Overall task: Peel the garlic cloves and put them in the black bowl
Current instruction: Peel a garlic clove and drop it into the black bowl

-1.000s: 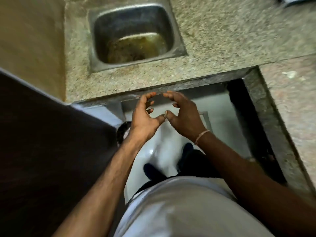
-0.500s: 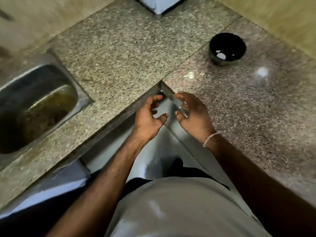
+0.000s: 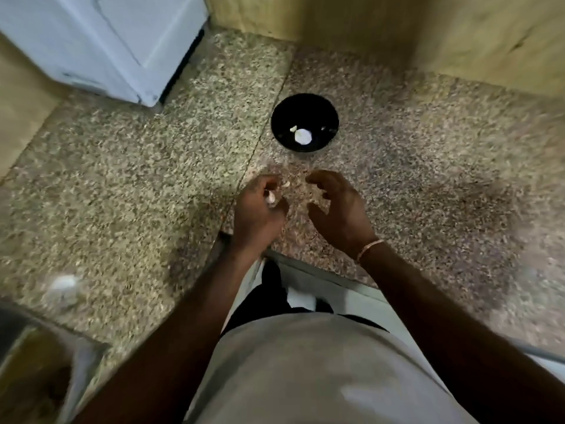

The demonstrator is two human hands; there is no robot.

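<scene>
Your left hand (image 3: pixel 260 209) curls over the granite counter (image 3: pixel 122 194) and pinches a pale garlic clove (image 3: pixel 271 198) between thumb and fingers, with a small whitish scrap (image 3: pixel 286 184) lying just beyond its fingertips (clove or peel, the blur will not say). Your right hand (image 3: pixel 339 209) hovers just beside it at 3 o'clock, fingers loosely curved and parted, holding nothing; a thin bracelet (image 3: pixel 368 247) circles its wrist. The black bowl (image 3: pixel 304 122) sits at 12 o'clock from both hands, near but apart from them, with white pieces (image 3: pixel 302 136) resting on its floor. Bare counter lies between your fingers and the bowl. At 8 o'clock a sink corner (image 3: pixel 36 362) shows at the frame's lower edge. Farthest off, at 11 o'clock, a white appliance (image 3: pixel 107 41) stands against the wall.
</scene>
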